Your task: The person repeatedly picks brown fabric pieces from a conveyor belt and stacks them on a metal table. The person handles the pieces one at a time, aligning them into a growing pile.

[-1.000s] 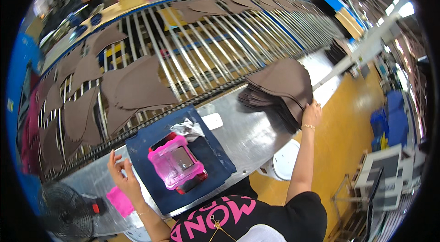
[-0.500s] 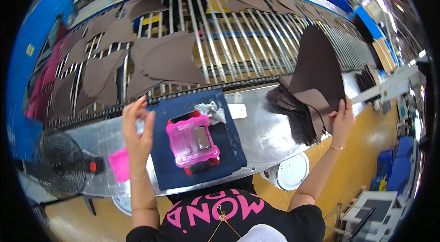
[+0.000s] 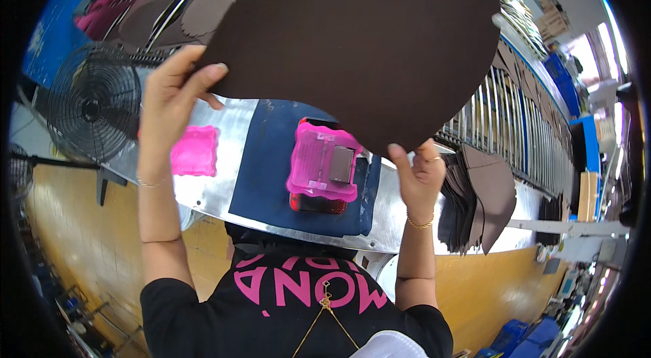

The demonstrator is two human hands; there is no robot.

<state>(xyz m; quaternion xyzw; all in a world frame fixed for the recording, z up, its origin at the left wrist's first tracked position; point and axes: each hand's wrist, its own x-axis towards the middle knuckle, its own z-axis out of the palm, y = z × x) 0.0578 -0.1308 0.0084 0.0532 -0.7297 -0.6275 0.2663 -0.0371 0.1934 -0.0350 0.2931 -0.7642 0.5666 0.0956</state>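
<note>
A large dark brown cut panel (image 3: pixel 359 32), flat and with curved edges, is held up in front of me and fills the upper middle. My left hand (image 3: pixel 173 90) pinches its left corner between thumb and fingers. Its lower right tip is gripped by my right hand (image 3: pixel 420 178). Below the panel, a pink transparent tray (image 3: pixel 313 161) with a grey block (image 3: pixel 342 163) in it rests over a red-and-black object (image 3: pixel 317 205) on a dark blue cloth (image 3: pixel 261 188). A stack of similar brown panels (image 3: pixel 494 188) lies to the right of my right hand.
The metal table (image 3: pixel 210 188) carries a pink piece (image 3: pixel 195 151) on its left. A black round fan (image 3: pixel 91 108) stands at the table's left end. Behind runs a rack of metal bars (image 3: pixel 502 121) with more brown panels (image 3: pixel 210 15) on it, partly hidden by the held panel.
The brown panel has been lifted off the stack at right and brought to the middle. My left hand, empty before, now grips its left corner. The whole view has shifted.
</note>
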